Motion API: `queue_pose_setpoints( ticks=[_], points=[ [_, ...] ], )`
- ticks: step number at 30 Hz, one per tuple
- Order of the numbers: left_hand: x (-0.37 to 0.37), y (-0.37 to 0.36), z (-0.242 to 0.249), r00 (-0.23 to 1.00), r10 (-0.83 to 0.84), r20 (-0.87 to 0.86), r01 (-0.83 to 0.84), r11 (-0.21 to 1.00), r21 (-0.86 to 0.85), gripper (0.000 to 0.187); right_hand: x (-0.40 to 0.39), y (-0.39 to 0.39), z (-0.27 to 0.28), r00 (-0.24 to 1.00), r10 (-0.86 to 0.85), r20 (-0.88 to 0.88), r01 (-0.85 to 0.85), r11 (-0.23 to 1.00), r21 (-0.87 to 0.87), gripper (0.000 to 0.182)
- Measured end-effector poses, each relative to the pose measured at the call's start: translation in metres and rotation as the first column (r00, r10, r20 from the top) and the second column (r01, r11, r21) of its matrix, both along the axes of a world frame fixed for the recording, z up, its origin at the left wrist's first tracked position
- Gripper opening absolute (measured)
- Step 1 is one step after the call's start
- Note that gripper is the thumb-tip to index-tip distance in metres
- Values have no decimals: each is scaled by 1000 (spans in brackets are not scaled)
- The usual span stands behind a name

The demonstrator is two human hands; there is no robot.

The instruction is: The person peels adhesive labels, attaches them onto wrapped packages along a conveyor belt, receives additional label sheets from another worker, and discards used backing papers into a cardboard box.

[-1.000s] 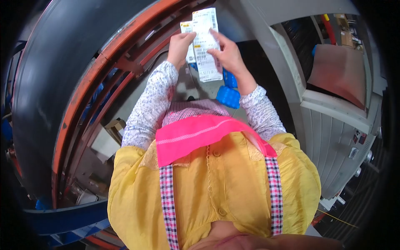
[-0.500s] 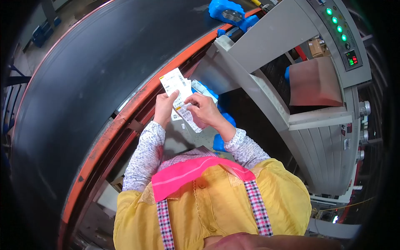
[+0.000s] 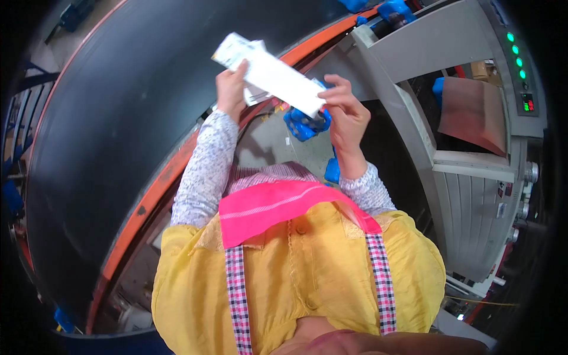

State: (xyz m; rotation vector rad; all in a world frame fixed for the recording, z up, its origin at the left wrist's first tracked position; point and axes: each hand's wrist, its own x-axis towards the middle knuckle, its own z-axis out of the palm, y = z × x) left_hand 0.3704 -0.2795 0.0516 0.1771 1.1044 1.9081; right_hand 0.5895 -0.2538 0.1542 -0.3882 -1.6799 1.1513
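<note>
My left hand [image 3: 231,92] grips printed paper labels [image 3: 242,54], its thumb pressed on top near their left end. A long white strip [image 3: 284,81] stretches from that hand down to the right, its plain side up. At the strip's right end is my right hand [image 3: 348,115], fingers curled, with the thumb side near the paper; whether it pinches the strip is hard to tell. More label sheets show under the strip beside my left hand. Below the strip's right end lies a blue-wrapped item [image 3: 306,123].
A black conveyor belt [image 3: 118,136] with an orange edge rail [image 3: 155,198] curves along the left. On the right stands a grey machine [image 3: 473,195] with green lights and a brown flap [image 3: 473,113] in its opening. Blue-wrapped parts [image 3: 395,12] sit at the top.
Both hands have moved up, and my right hand has moved to the right, away from my left. The long strip now lies stretched out between them, plain side showing. The view has shifted slightly.
</note>
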Motion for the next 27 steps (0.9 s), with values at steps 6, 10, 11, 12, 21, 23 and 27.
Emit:
queue_pose_setpoints(
  ticks=[6,10,11,12,21,23,27],
  points=[
    [-82,-15,-6,926,279,-253,-266,960,86,22,9,43,46,886,-331,-323,166,879,-446,20],
    [-71,-35,35,884,168,-436,-190,982,-8,24,15,149,4,969,-245,-27,201,850,-486,34],
    [-68,-41,32,886,126,-447,-155,988,-28,25,11,175,-9,968,-248,28,233,858,-458,34],
    [-65,-44,30,885,85,-458,-122,991,-51,25,6,204,-19,965,-248,82,259,865,-429,35],
    [-15,-49,21,977,47,-208,-58,997,-50,22,-121,428,-25,868,-427,254,468,874,-130,46],
    [-13,-47,14,985,71,-159,-73,997,-5,22,-155,445,-41,811,-521,266,526,849,58,48],
    [-20,-49,4,993,38,-108,-35,999,28,22,-188,437,-69,691,-614,382,500,787,360,60]
  ],
)
